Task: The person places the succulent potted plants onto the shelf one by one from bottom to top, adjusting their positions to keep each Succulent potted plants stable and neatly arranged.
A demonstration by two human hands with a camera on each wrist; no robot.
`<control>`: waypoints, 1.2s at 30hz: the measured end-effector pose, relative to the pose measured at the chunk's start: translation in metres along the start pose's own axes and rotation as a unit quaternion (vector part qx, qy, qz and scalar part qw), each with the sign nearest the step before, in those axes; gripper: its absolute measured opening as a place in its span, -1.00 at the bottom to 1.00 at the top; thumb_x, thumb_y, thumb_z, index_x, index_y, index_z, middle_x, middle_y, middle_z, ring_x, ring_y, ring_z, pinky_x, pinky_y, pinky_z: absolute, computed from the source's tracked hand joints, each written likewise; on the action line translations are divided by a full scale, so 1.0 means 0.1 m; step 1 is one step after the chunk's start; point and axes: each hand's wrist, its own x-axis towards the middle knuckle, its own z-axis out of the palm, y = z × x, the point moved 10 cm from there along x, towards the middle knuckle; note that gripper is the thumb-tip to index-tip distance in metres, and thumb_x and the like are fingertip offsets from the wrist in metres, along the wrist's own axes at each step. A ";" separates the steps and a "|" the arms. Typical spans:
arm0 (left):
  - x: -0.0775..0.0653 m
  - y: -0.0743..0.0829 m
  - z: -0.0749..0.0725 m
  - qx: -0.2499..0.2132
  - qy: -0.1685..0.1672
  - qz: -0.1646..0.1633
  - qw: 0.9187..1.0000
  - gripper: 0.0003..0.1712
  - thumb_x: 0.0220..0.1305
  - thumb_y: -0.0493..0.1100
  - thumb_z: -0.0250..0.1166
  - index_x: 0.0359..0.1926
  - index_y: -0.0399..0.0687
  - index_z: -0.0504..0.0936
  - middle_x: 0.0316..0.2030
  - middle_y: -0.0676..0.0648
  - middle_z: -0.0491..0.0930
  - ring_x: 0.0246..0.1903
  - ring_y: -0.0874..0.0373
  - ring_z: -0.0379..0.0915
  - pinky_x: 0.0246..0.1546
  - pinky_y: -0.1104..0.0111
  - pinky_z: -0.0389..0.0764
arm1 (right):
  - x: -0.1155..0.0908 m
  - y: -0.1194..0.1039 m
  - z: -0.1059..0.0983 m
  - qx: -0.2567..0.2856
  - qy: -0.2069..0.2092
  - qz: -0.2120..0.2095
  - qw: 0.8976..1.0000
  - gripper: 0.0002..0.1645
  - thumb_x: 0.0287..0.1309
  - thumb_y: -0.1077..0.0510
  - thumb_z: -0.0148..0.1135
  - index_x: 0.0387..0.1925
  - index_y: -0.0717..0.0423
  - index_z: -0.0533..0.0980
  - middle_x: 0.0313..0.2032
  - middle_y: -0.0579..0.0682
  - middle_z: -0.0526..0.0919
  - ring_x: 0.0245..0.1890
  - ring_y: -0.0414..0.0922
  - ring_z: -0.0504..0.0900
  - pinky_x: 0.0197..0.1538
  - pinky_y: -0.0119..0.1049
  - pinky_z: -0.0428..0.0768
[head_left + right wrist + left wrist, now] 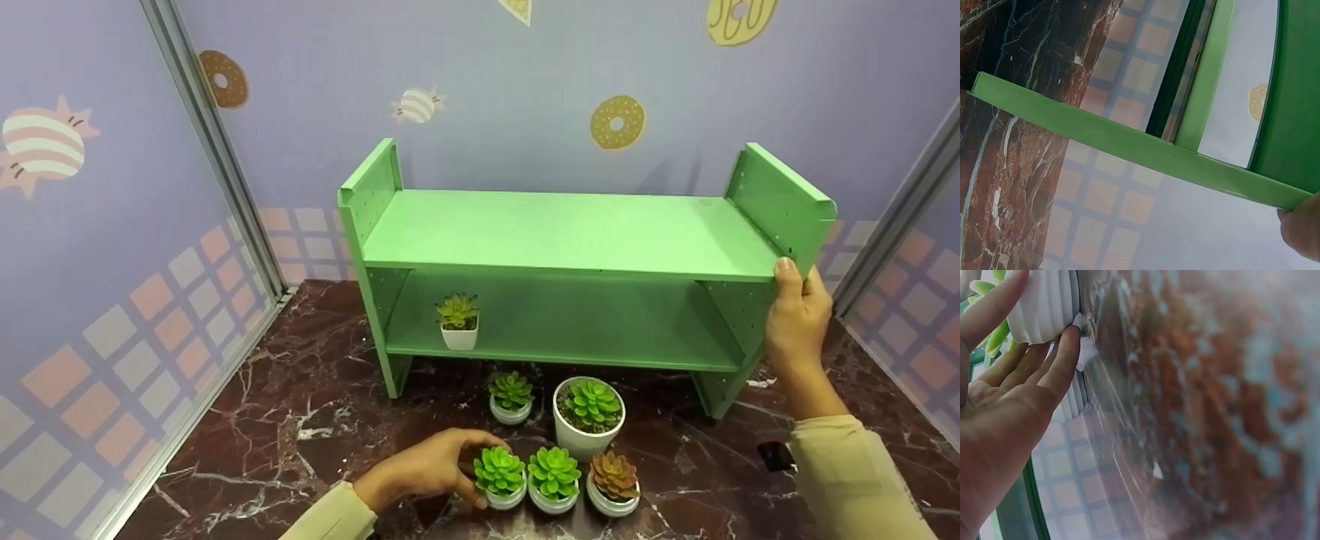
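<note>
My left hand (439, 466) is around the leftmost front potted succulent (499, 477), thumb on one side and fingers on the other. In the left wrist view its white ribbed pot (1044, 304) sits between thumb and fingers, close to the tabletop. A second green succulent (553, 480) stands right beside it, then a reddish-brown one (613, 483). At the right, my right hand (799, 322) grips the side panel of a green two-tier shelf (570, 229), thumb on the panel's front edge. Only a fingertip (1302, 228) of that hand shows in the right wrist view.
On the lower tier, towards the left, stands a succulent in a square white pot (460, 337). Before the shelf are a small succulent (511, 397) and a larger potted one (589, 435). A small black object (775, 455) lies near the right sleeve on the marbled table (300, 465).
</note>
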 end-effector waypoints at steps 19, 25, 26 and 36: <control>0.04 -0.02 0.05 -0.044 -0.027 0.008 0.999 -0.17 -0.34 -0.60 0.41 0.11 -0.24 0.45 -0.14 -0.02 0.58 -0.15 0.11 0.52 -0.18 0.32 0.54 | 0.00 0.01 0.00 0.005 -0.006 -0.002 1.000 -0.65 0.31 0.12 -0.03 -0.01 0.26 0.49 -0.19 -0.02 0.54 -0.09 -0.15 0.40 -0.03 -0.44 0.35; 0.04 -0.03 0.04 -0.034 -0.022 0.004 0.999 -0.16 -0.36 -0.59 0.42 0.11 -0.24 0.46 -0.15 0.00 0.59 -0.15 0.12 0.52 -0.19 0.33 0.54 | -0.01 0.00 0.00 -0.002 -0.004 0.001 1.000 -0.68 0.31 0.11 -0.02 -0.08 0.23 0.51 -0.21 -0.02 0.53 -0.10 -0.16 0.39 -0.03 -0.44 0.34; 0.04 -0.03 0.04 -0.033 -0.022 0.004 0.999 -0.16 -0.36 -0.59 0.42 0.11 -0.24 0.46 -0.15 0.01 0.59 -0.15 0.12 0.52 -0.18 0.33 0.54 | -0.01 0.00 -0.01 -0.002 -0.002 0.002 1.000 -0.70 0.31 0.10 -0.02 -0.11 0.22 0.52 -0.23 -0.01 0.53 -0.13 -0.16 0.40 -0.06 -0.44 0.35; 0.05 -0.01 0.04 -0.019 -0.025 0.015 0.999 -0.19 -0.35 -0.57 0.43 0.09 -0.20 0.48 -0.13 0.03 0.59 -0.15 0.16 0.52 -0.16 0.36 0.52 | -0.01 0.01 0.01 0.011 -0.005 0.007 1.000 -0.67 0.30 0.10 0.00 -0.05 0.23 0.50 -0.17 0.01 0.53 -0.07 -0.13 0.38 0.00 -0.46 0.33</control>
